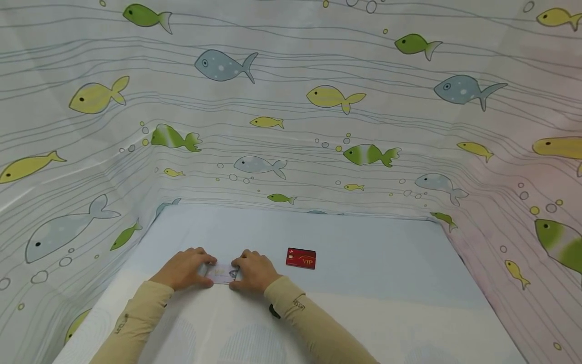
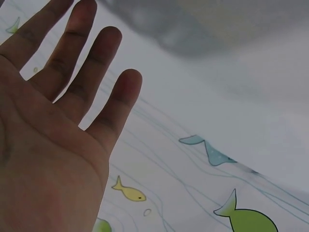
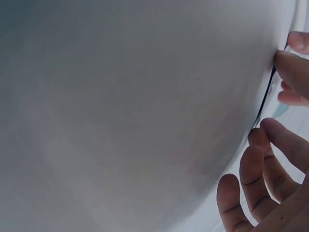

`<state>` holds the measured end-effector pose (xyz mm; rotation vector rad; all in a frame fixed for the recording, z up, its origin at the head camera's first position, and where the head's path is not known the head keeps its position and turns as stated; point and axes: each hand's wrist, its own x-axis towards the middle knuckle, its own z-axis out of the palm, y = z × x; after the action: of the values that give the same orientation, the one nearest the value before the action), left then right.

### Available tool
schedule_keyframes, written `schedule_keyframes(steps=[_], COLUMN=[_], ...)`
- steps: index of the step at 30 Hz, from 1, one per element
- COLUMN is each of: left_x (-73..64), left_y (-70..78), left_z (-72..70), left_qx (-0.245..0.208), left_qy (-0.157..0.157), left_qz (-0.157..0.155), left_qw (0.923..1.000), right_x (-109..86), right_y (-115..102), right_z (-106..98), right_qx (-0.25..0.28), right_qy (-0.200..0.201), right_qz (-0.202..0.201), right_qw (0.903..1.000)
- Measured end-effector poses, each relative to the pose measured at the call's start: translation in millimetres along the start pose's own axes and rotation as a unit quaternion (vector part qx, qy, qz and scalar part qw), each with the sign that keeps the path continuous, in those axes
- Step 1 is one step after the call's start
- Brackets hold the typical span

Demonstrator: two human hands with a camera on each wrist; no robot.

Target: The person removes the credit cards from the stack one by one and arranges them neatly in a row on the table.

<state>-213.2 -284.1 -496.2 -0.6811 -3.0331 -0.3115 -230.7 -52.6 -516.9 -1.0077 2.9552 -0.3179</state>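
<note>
A pale card [image 1: 221, 273] with faint lettering and a dark design at its right end lies between the two hands. My left hand [image 1: 185, 268] holds its left end, thumb at the near corner and fingers at the far one. In the left wrist view the fingers [image 2: 99, 58] of that hand spread out, and the card is out of sight. At the right end, my right hand [image 1: 255, 273] grips the card in the same way. From the right wrist, the card appears edge-on as a thin dark line [image 3: 265, 99] between the fingertips.
A red card [image 1: 301, 258] with gold VIP lettering lies to the right of the right hand on the white-and-blue table cover [image 1: 373, 263]. Fish-patterned sheeting [image 1: 291, 141] stands round the back and sides. A small dark object [image 1: 275, 311] shows beneath the right cuff.
</note>
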Motion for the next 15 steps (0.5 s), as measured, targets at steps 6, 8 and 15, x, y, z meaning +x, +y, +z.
schedule_keyframes(steps=[6, 8, 15], left_x=[0.5, 0.7, 2.0], left_y=[0.5, 0.6, 4.6], left_z=[0.4, 0.1, -2.5], left_qx=[0.011, 0.012, 0.020], left_qy=[0.015, 0.019, 0.028], left_qz=[0.014, 0.019, 0.033], left_qw=[0.9997, 0.9996, 0.9989], right_x=[-1.1, -1.1, -2.4], right_y=[1.3, 2.0, 4.5], right_z=[0.5, 0.0, -2.8], right_qx=[-0.003, 0.000, 0.011], right_qy=[0.008, 0.011, 0.032], right_qz=[-0.009, -0.013, -0.028], right_qw=[0.9999, 0.9999, 0.9990])
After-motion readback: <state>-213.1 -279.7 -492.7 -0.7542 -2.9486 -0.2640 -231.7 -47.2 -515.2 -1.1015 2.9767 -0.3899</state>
